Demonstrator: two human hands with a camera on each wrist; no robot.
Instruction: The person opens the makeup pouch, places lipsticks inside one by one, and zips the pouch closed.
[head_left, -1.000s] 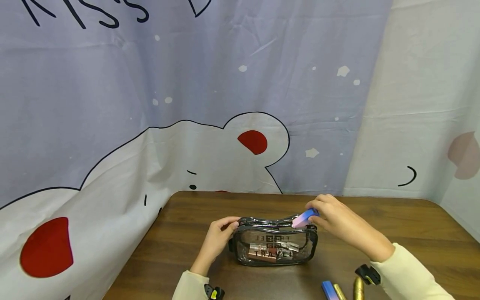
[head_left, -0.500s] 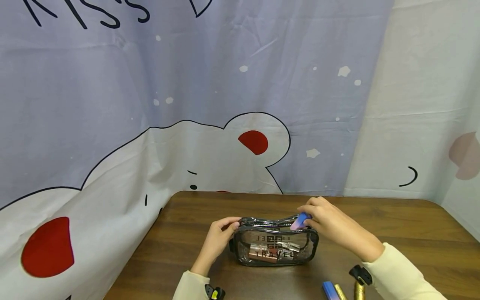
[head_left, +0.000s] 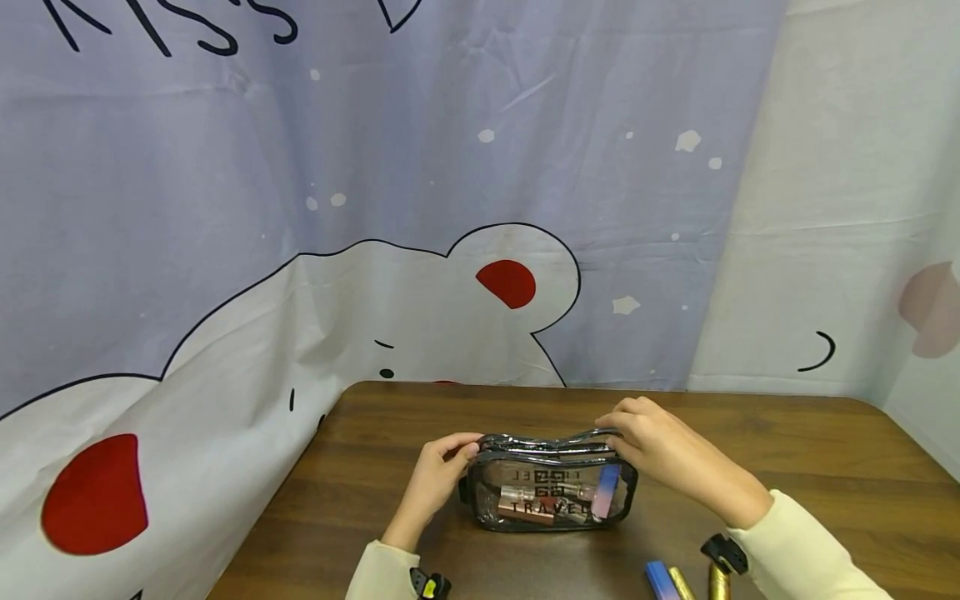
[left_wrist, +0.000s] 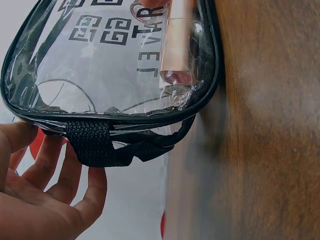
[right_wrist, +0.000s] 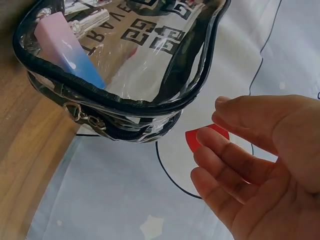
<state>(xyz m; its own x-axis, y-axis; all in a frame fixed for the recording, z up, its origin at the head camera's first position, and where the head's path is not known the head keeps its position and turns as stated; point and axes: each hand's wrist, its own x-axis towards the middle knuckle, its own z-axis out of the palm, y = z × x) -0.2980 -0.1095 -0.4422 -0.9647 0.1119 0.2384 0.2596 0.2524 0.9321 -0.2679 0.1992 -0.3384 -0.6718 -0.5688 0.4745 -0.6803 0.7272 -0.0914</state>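
The left hand [head_left: 438,472] pinches the clear, black-trimmed plastic pouch [head_left: 551,486]; a slip could tip it, the relaxed right hand [head_left: 656,433] being empty.

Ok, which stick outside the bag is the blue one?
Of the three outside the bag, it's the leftmost stick in the head view. It shows blue; the slim stick beside it and the thicker stick further right are gold.

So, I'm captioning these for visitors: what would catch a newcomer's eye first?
Probably the big cartoon-printed cloth behind the wooden table. Next comes the clear, black-edged pouch between the left hand and right hand, with a pink-and-blue case inside its right end.
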